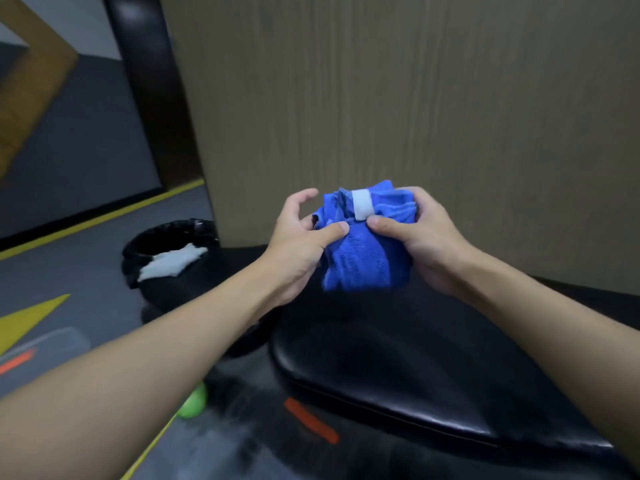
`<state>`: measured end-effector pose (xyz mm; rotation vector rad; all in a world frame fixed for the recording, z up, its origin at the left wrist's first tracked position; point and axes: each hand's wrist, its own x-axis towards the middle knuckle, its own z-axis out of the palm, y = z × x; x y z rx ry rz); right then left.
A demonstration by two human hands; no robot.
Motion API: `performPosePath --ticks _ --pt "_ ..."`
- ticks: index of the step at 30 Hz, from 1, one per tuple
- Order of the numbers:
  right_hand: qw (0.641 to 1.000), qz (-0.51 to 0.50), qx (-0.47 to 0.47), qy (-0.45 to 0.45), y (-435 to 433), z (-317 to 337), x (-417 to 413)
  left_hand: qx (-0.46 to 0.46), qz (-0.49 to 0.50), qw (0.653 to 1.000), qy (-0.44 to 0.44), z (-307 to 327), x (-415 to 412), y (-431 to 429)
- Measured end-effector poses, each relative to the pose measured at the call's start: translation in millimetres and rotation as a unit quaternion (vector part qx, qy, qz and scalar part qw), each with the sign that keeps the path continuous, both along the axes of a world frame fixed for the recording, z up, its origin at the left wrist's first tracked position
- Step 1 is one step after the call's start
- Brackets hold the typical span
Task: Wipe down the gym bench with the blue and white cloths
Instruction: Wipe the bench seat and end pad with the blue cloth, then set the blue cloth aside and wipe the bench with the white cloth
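A bunched blue cloth [363, 251] with a white label on top is held up in front of me, above the far end of the black padded gym bench [398, 368]. My left hand [298, 244] grips its left side, thumb pressed on the front. My right hand [422, 237] grips its right side, thumb beside the label. A white cloth [169, 263] lies in a black bin [166, 244] to the left on the floor.
A wood-grain panel [415, 98] stands close behind the bench. A dark padded upright [149, 81] rises at the left. The grey floor has yellow lines [104, 216]; a green ball [192, 405] and a clear container with an orange strip [38, 351] sit low left.
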<state>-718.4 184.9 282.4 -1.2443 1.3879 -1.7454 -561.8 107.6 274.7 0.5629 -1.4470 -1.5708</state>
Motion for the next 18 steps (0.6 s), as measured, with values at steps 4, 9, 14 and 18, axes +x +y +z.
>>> performPosePath --ticks 4,9,14,18 --pt "0.998 -0.04 -0.043 0.037 -38.9 3.7 62.9 -0.069 -0.012 0.997 -0.033 6.5 59.0 -35.4" --pt "0.999 0.009 -0.035 0.032 -109.1 -6.7 141.3 -0.138 0.073 0.987 -0.041 -1.6 140.0 -91.1" --pt "0.998 0.056 0.023 -0.011 -197.9 -32.4 206.1 -0.128 0.161 0.977 -0.063 -11.8 210.5 -159.3" --pt "0.959 0.033 0.105 0.259 -260.5 -68.4 226.5 -0.118 0.202 0.967 -0.099 -12.5 261.2 -205.1"
